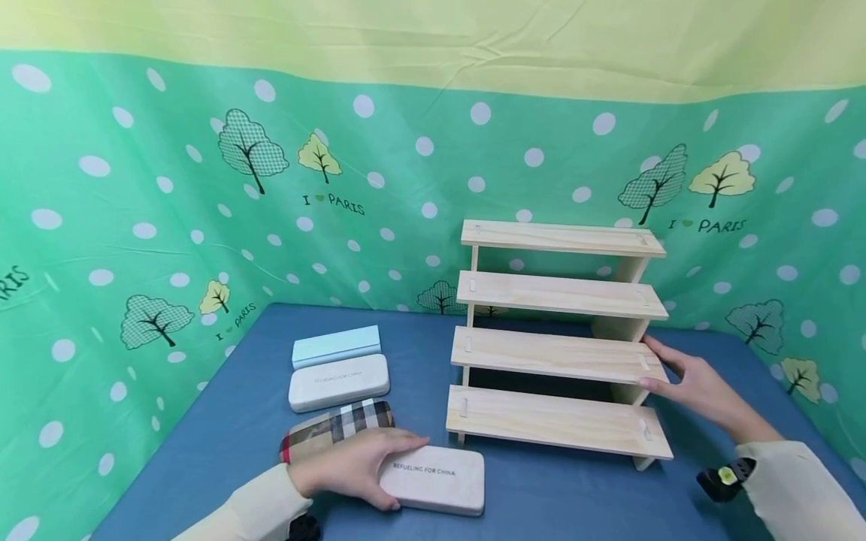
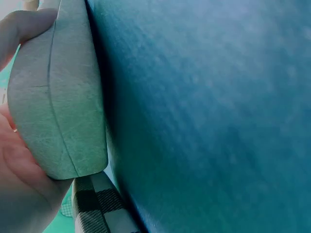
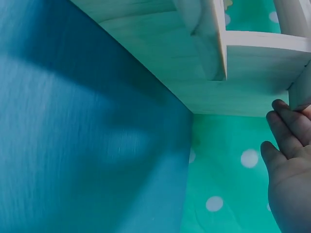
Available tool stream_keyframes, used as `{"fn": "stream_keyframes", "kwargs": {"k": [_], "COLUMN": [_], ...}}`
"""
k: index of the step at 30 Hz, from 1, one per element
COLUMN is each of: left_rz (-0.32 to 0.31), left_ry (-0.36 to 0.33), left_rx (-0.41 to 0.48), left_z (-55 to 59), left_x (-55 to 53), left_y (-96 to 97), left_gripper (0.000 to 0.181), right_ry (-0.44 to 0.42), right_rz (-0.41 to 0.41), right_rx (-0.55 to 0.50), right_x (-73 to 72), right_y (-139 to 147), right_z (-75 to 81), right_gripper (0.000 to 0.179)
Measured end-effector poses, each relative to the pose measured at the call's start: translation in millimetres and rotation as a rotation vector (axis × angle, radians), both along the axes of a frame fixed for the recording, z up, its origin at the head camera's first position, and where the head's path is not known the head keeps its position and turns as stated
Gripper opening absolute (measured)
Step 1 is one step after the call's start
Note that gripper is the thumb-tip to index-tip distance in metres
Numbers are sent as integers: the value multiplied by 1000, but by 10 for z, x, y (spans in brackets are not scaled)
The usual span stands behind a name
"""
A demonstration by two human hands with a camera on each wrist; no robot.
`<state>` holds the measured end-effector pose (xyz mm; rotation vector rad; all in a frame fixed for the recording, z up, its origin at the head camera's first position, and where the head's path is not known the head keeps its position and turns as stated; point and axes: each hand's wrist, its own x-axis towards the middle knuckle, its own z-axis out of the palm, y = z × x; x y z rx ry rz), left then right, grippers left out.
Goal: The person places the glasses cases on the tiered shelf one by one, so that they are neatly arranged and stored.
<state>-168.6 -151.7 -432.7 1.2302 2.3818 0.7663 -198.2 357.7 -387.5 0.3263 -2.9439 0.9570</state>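
In the head view my left hand point(image 1: 358, 466) grips the left end of a pale grey glasses case point(image 1: 440, 481) lettered "REFUELING FOR CHINA". The case's seam shows in the left wrist view, with the thumb and fingers around the case point(image 2: 73, 97). Just behind that hand lies a plaid glasses case point(image 1: 338, 424), partly covered by it. On the right, my right hand point(image 1: 704, 391) holds the right end of a tier of a four-level wooden stepped rack point(image 1: 555, 353), thumb at the front edge and fingers farther back. The right wrist view shows its fingers against the wood.
Behind the plaid case lie another pale grey glasses case point(image 1: 338, 382) and a light blue box point(image 1: 336, 346), close together. All stand on a blue-covered table point(image 1: 419, 330). A green dotted cloth point(image 1: 379, 240) hangs behind and along the sides.
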Motion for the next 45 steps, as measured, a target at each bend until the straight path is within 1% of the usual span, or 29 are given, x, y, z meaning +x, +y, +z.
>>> {"fn": "stream_keyframes", "kwargs": {"k": [6, 9, 12, 16, 21, 27, 30, 36, 41, 43, 45], "left_rz": [-10, -7, -1, 3, 18, 50, 60, 54, 49, 46, 40], "left_ry": [10, -2, -2, -8, -12, 2, 33, 106, 120, 132, 160], "left_rx": [19, 19, 10, 13, 36, 68, 87, 118, 129, 128, 122], "left_z": [70, 110, 139, 186, 301, 502, 611, 871, 1108, 1183, 1250], "left_x": [11, 6, 0, -6, -24, -68, -102, -180, -258, -296, -334], "left_y": [-54, -77, -99, -128, -162, -201, -224, -257, -242, -221, -196], "left_gripper": [77, 76, 75, 74, 73, 75, 76, 75, 76, 77, 77], "right_ry": [4, 20, 34, 29, 19, 22, 19, 21, 29, 31, 31], "right_rz": [11, 19, 21, 23, 22, 19, 19, 18, 23, 26, 26], "right_rx": [-29, -51, -55, -53, -65, -70, -75, -75, -85, -90, -91], "right_x": [-36, -50, -57, -60, -73, -97, -101, -115, -128, -130, -131], "right_y": [-162, -243, -313, -377, -434, -505, -537, -606, -650, -668, -686], "right_z": [-9, -14, -7, 2, -7, -8, 0, 5, -1, -4, -9], "right_gripper": [84, 84, 84, 85, 84, 84, 85, 84, 84, 84, 84]}}
